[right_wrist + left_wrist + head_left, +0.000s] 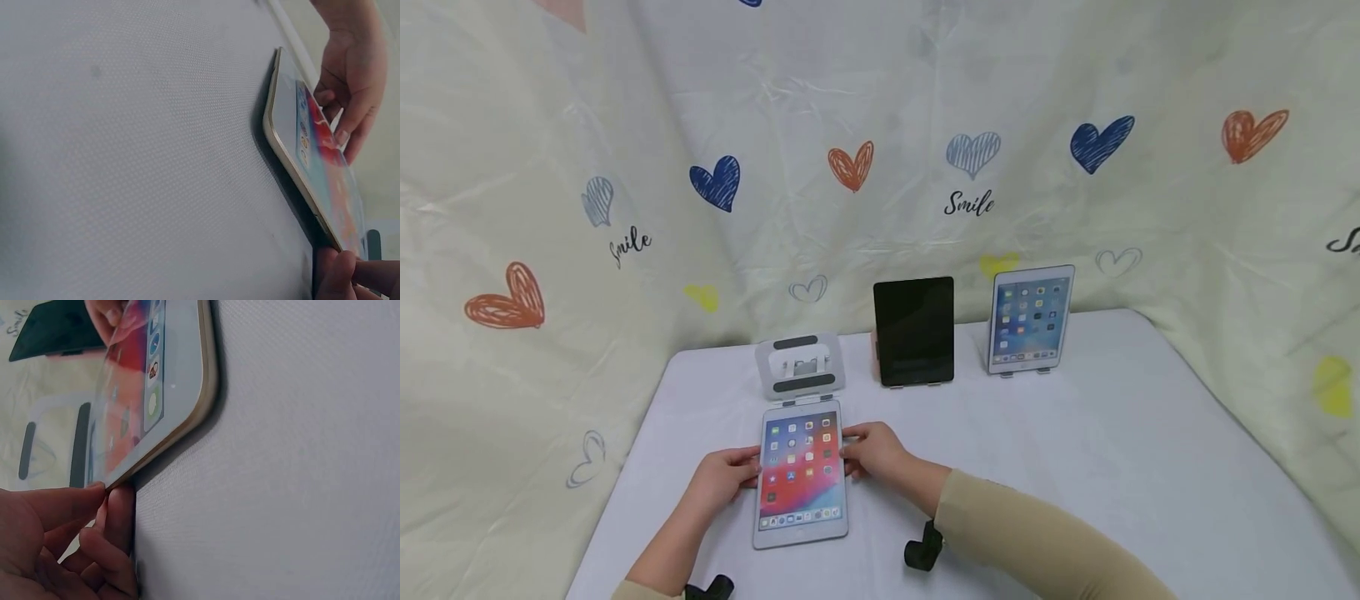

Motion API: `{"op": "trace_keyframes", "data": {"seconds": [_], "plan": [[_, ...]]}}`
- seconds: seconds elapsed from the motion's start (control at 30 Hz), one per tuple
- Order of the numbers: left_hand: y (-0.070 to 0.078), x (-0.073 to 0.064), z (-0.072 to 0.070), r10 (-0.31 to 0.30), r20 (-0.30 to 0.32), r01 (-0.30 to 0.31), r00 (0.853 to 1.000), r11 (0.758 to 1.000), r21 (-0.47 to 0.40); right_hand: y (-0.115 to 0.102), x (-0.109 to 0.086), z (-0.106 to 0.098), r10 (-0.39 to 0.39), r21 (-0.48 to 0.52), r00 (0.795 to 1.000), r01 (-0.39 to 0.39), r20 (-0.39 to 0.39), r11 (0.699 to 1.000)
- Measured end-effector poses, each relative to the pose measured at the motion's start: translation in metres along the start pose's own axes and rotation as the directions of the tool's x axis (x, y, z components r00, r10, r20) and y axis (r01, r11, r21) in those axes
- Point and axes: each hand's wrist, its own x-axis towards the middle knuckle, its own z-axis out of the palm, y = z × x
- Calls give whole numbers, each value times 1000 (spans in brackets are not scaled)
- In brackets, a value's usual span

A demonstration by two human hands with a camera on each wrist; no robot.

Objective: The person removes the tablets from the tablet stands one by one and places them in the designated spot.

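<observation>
A white-framed tablet (801, 471) with a lit red and blue home screen lies face up, low over the white table. My left hand (724, 477) pinches its left edge, thumb on top and fingers beneath, as the left wrist view shows. On the opposite edge my right hand (874, 452) grips it between thumb and fingers; the right wrist view shows those fingertips (340, 272) at the side. Just beyond the tablet's top end stands a grey tablet stand (803, 385) with dark pads on its plate.
A dark-screened tablet (914, 332) leans on a stand at the back middle. To its right, another white tablet (1030, 319) with a lit screen stands propped up. Behind the white table (1075, 467) hangs a cloth (902, 233) printed with hearts.
</observation>
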Motion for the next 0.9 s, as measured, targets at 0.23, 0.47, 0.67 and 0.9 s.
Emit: {"op": "trace_keyframes", "data": {"seconds": [0.23, 0.47, 0.67, 0.9], "plan": [[3, 1, 1, 13, 12, -13, 1000, 999, 31, -6, -4, 0, 4, -35, 1000, -5, -15, 999], [0, 5, 2, 39, 16, -40, 999, 996, 83, -5, -4, 3, 7, -52, 1000, -8, -25, 999], [-4, 8, 5, 32, 12, -33, 999, 992, 119, -5, -3, 3, 16, -60, 1000, -18, -25, 998], [-5, 10, 5, 43, 11, -44, 999, 991, 127, -10, 1, 2, 22, -140, 1000, -25, -23, 990]]}}
